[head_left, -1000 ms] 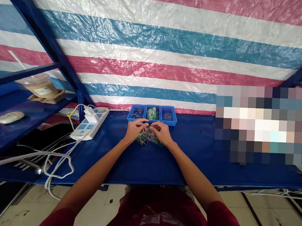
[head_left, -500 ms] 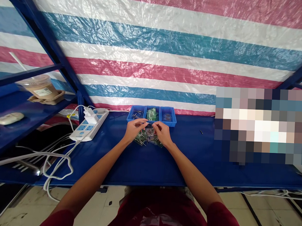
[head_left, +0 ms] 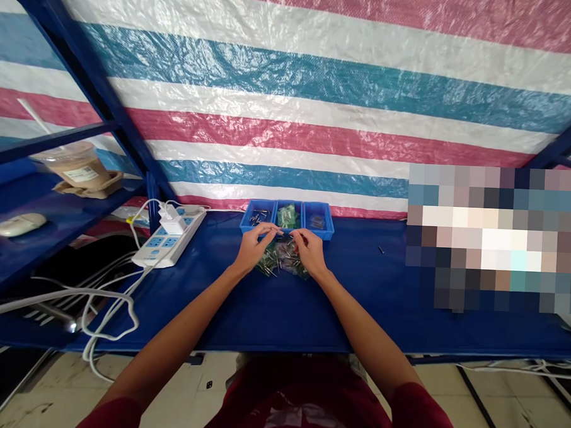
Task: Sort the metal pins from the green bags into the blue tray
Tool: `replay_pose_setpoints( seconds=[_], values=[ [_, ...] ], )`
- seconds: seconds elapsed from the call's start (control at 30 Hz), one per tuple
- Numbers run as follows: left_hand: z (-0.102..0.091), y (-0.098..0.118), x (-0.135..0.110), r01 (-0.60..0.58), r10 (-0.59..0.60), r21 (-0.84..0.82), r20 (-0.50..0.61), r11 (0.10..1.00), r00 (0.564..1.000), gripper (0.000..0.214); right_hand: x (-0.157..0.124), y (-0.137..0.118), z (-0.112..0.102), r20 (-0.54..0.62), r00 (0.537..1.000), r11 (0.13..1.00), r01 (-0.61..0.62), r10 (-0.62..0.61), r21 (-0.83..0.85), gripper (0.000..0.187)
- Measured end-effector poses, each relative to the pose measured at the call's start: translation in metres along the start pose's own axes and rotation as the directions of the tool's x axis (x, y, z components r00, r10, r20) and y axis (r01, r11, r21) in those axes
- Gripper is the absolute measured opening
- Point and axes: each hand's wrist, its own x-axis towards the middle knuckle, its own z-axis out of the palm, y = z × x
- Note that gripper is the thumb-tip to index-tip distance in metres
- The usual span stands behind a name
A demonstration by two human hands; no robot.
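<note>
My left hand [head_left: 252,247] and my right hand [head_left: 312,252] face each other over the desk, thumbs and forefingers pinched. A slim pale piece seems to show at the left fingertips, too small to name; whatever the right fingers pinch, I cannot make out. A narrow gap separates the two pinches. Under and between the hands lies a pile of small metal pins and clear bags with green parts [head_left: 283,262]. Just beyond stand three joined blue bins [head_left: 331,230]: loose metal pieces [head_left: 257,219] in the left, green bagged parts [head_left: 288,215] in the middle, small pieces [head_left: 317,222] in the right.
A white power strip [head_left: 168,243] with a plugged-in adapter stands left on the blue desk [head_left: 271,320], its cables [head_left: 130,308] trailing forward. A drink cup [head_left: 79,167] and a mouse [head_left: 20,225] sit on the left shelf. One small dark piece [head_left: 381,250] lies to the right.
My fingertips have drawn slightly apart; a thin piece spanned them earlier, and a gap shows between them now. My right hand has shifted a little to the right.
</note>
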Motion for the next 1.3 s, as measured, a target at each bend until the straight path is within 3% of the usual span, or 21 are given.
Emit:
replay_pose_setpoints(
  seconds=[0.3,0.47,0.67,0.8,0.93,1.07,1.2,1.3],
  values=[
    [-0.002,-0.001,0.001,-0.171,0.165,0.317,0.046,0.933,0.985,0.036,0.000,0.002,0.000,-0.007,1.000,1.000,-0.009,0.009,-0.018,0.033],
    [-0.002,-0.003,0.001,-0.109,0.113,0.247,-0.001,0.963,0.994,0.033,0.000,0.002,0.000,-0.010,1.000,1.000,-0.005,0.005,-0.007,0.032],
    [0.000,0.002,-0.001,-0.031,0.039,0.131,-0.057,0.991,0.998,0.031,-0.002,-0.005,0.001,0.099,0.991,0.995,0.091,-0.088,-0.031,0.023],
    [0.001,0.006,-0.002,0.007,-0.004,0.068,-0.038,0.998,0.999,0.031,-0.003,-0.006,0.003,0.120,0.984,0.990,0.133,-0.128,-0.035,0.021],
    [0.001,0.003,-0.002,0.044,-0.044,-0.004,-0.049,0.999,0.998,0.032,-0.003,-0.004,0.003,0.115,0.989,0.995,0.095,-0.091,-0.029,0.022],
    [0.001,-0.002,0.001,0.086,-0.094,-0.079,-0.101,0.993,0.990,0.026,-0.002,-0.003,0.002,0.040,0.998,0.999,0.050,-0.049,-0.005,0.023],
    [0.001,-0.004,0.002,0.098,-0.103,-0.048,-0.141,0.994,0.985,0.025,-0.001,-0.001,0.002,0.018,1.000,0.999,0.026,-0.026,-0.018,0.024],
    [-0.002,-0.006,0.004,0.085,-0.049,0.082,-0.369,0.993,0.928,0.027,-0.001,0.002,0.001,-0.008,1.000,0.999,0.002,-0.003,-0.042,0.028]
  ],
)
